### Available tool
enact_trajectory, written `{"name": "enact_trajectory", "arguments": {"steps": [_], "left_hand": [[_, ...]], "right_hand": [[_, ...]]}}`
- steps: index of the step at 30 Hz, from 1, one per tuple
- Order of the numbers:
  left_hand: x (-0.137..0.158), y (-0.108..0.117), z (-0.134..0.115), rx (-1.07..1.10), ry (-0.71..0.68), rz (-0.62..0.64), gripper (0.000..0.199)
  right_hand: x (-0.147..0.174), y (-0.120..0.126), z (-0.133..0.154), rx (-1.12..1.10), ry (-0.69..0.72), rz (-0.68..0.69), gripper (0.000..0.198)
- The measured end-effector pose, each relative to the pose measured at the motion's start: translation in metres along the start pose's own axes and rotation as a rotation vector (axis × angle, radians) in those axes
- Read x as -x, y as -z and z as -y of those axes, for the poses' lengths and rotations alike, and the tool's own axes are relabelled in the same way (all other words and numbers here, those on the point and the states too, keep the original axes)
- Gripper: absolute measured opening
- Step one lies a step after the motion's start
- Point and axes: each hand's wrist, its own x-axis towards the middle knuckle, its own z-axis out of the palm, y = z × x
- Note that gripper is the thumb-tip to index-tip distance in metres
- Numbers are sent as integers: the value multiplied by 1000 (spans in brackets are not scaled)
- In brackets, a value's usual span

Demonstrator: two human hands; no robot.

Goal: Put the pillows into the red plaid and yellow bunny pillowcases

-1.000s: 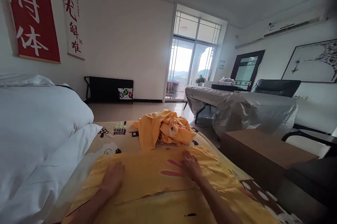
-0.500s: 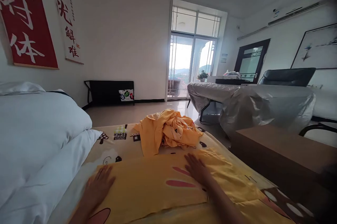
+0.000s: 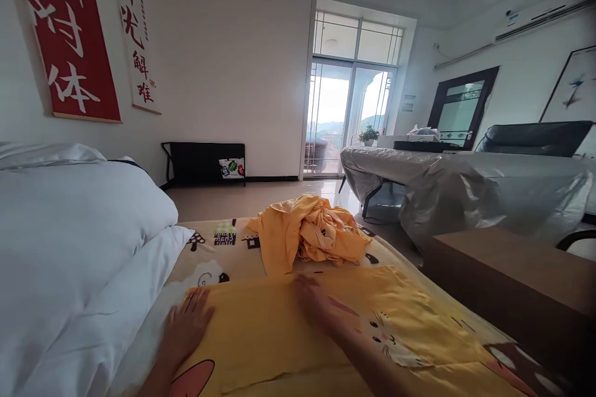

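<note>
Yellow cloth, soft, flat and printed with a cartoon cat, is lying spread on the bed. Left hand and right hand are pressing it, fingers spread flat, gripping nothing. Crumpled orange garment pile is sitting beyond.

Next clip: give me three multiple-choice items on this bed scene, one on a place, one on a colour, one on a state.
1. Where does the crumpled orange cloth pile lie?
A. beyond the flat yellow cloth
B. on the white duvet
C. on the floor

2. What colour is the large banner on the wall?
A. blue
B. red
C. green

3. How do the hands rest on the flat yellow cloth?
A. clenched in fists
B. pinching a corner
C. flat, palms down

Answers: 1 A, the pile sits farther up the bed than the flat cloth. 2 B, red with white characters. 3 C, the left hand and the right hand lie spread open.
</note>
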Motion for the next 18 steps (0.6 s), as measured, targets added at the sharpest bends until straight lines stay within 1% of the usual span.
{"name": "enact_trajectory", "arguments": {"steps": [2, 3, 4, 5, 6, 7, 9, 11, 14, 16, 18], "left_hand": [[-1, -2, 3, 11, -7, -3, 59], [-2, -3, 5, 19, -17, -4, 58], [-3, -3, 8, 35, -18, -8, 57], [-3, -3, 12, 64, -6, -16, 57], [-4, -2, 15, 109, 15, -27, 57], [-5, -2, 18, 162, 39, -39, 57], [-6, 0, 22, 250, 80, -59, 55], [-5, 1, 22, 235, 52, -88, 53], [-3, 2, 15, 155, -107, -127, 53], [-2, 1, 12, 167, -229, -84, 53], [-1, 1, 10, 187, -276, -13, 54]], "right_hand": [[-21, -29, 70, -58, 124, 75, 42], [-29, -42, 99, -86, 201, 112, 41], [-36, -53, 122, -106, 252, 113, 44], [-40, -61, 137, -142, 288, 82, 43], [-44, -66, 145, -175, 321, 52, 43], [-46, -68, 145, -203, 342, 25, 43], [-49, -65, 127, -225, 344, 14, 44], [-47, -55, 93, -193, 288, 60, 48], [-36, -37, 36, -123, 198, 128, 52], [-25, -27, 2, -76, 157, 160, 54], [-14, -21, -29, -28, 108, 164, 53]]}}
